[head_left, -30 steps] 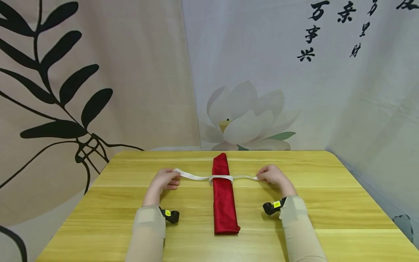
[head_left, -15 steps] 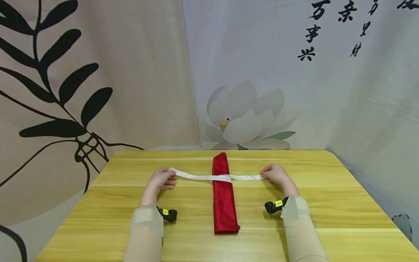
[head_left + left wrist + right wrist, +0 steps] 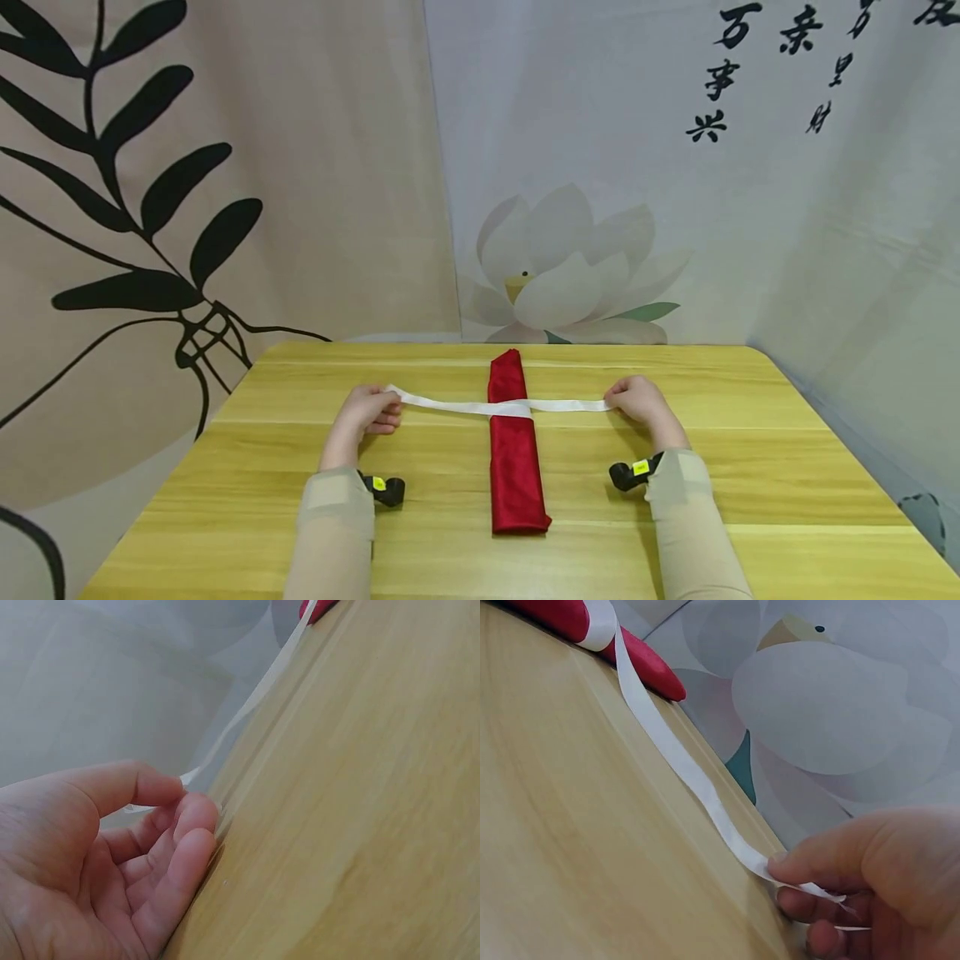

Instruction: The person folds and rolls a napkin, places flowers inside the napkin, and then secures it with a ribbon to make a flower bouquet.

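Observation:
A long, folded red cloth bundle (image 3: 519,475), shiny like satin, lies lengthwise on the table. Around its upper part runs a white ribbon (image 3: 450,406), crossed on top, its two ends stretched out sideways. The left hand (image 3: 367,412) pinches one end between thumb and fingers; in the left wrist view the ribbon (image 3: 255,697) leads from those fingertips up to the red cloth. On the other side the right hand (image 3: 643,404) pinches the opposite end. A frayed tip of the ribbon (image 3: 671,750) sticks out past the right thumb in the right wrist view.
The wooden table (image 3: 420,517) reaches back to a hanging cloth backdrop (image 3: 360,208) with leaf, lotus and writing prints. Each sleeved wrist carries a small black camera, one left (image 3: 388,492) and one right (image 3: 626,475).
Both hands have drawn slightly apart, pulling the ribbon ends outward. The loose loop around the red cloth has tightened and flattened against it.

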The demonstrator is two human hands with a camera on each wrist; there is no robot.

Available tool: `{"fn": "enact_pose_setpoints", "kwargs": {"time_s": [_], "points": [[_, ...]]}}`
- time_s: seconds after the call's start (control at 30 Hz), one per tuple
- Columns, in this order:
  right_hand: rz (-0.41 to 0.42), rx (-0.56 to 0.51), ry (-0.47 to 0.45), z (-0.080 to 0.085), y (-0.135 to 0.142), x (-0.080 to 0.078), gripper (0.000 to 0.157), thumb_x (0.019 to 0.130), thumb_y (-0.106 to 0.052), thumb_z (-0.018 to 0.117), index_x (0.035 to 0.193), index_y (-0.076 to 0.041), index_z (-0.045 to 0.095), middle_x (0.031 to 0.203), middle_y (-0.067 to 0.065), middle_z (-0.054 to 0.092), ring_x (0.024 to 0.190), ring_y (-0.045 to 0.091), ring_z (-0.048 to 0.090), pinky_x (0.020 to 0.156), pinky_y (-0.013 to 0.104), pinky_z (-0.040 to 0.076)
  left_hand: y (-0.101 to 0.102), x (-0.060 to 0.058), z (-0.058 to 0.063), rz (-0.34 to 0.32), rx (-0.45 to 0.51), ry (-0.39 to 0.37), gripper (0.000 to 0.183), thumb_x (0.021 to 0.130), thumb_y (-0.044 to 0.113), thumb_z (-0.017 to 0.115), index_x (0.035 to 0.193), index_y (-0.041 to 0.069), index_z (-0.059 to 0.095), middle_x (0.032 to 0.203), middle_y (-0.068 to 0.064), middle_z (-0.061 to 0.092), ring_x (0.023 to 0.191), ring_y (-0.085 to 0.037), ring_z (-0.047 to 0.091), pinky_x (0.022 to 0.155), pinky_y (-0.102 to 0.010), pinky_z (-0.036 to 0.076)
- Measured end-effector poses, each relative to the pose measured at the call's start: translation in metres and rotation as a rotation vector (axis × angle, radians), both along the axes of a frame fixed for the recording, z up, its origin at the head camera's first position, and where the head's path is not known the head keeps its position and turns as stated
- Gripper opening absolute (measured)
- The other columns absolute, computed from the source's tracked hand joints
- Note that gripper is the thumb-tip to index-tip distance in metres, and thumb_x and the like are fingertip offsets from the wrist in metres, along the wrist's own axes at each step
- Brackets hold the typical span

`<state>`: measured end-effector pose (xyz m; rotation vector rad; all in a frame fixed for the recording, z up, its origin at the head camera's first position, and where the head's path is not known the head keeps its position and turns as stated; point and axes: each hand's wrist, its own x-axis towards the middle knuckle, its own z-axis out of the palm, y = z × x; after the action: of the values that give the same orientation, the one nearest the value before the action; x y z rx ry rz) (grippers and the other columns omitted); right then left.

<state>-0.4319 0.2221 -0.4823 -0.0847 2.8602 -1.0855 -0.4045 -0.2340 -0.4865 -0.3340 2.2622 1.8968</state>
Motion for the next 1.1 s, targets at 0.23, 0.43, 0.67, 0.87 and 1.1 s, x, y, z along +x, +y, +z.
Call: {"fn": "enact_pose_setpoints", "kwargs": {"time_s": [0.23,0.43,0.67,0.87,1.1], "points": [[0.001,-0.005,0.004,0.001,0.001,0.001,0.016,0.084,-0.011,0.068,0.093,0.002,0.071,0.090,0.012,0.066,0.082,0.026,0.054,0.075,0.039,0.043,0.002,0.001,0.003,-0.009,-0.051,0.005,0.025,0.093,0.010,0.059,0.109,-0.008,0.055,0.076,-0.008,0.062,0.056,-0.012,0.062,0.052,-0.026,0.053],[-0.009,-0.004,0.015,0.001,0.001,0.003,0.016,0.084,-0.013,0.070,0.093,0.001,0.070,0.088,0.010,0.065,0.080,0.025,0.054,0.072,0.037,0.042,0.005,0.004,0.007,-0.007,-0.085,0.006,0.022,0.092,0.010,0.060,0.106,-0.007,0.055,0.077,-0.009,0.061,0.056,-0.012,0.062,0.053,-0.026,0.053],[-0.034,-0.005,0.043,0.000,0.006,0.005,0.016,0.083,-0.013,0.068,0.093,-0.001,0.069,0.094,0.014,0.066,0.085,0.029,0.055,0.078,0.042,0.042,-0.002,0.007,0.005,0.012,-0.209,0.030,0.036,0.092,0.014,0.061,0.120,-0.006,0.050,0.083,-0.012,0.063,0.059,-0.015,0.061,0.053,-0.028,0.052],[-0.050,-0.029,0.123,0.007,-0.001,0.006,0.017,0.088,-0.016,0.062,0.096,-0.002,0.069,0.102,0.018,0.066,0.088,0.031,0.057,0.077,0.043,0.043,0.001,0.007,0.016,0.038,-0.504,0.167,0.038,0.095,0.030,0.058,0.120,0.002,0.060,0.109,-0.017,0.063,0.091,-0.029,0.059,0.077,-0.041,0.046],[0.111,-0.109,0.160,0.013,-0.043,0.000,0.019,0.093,-0.013,0.064,0.105,0.000,0.070,0.106,0.015,0.066,0.087,0.026,0.056,0.075,0.037,0.045,0.049,-0.001,0.029,-0.186,-0.432,0.334,0.028,0.095,0.024,0.062,0.113,0.003,0.065,0.108,-0.011,0.065,0.101,-0.028,0.058,0.089,-0.046,0.044]]}}
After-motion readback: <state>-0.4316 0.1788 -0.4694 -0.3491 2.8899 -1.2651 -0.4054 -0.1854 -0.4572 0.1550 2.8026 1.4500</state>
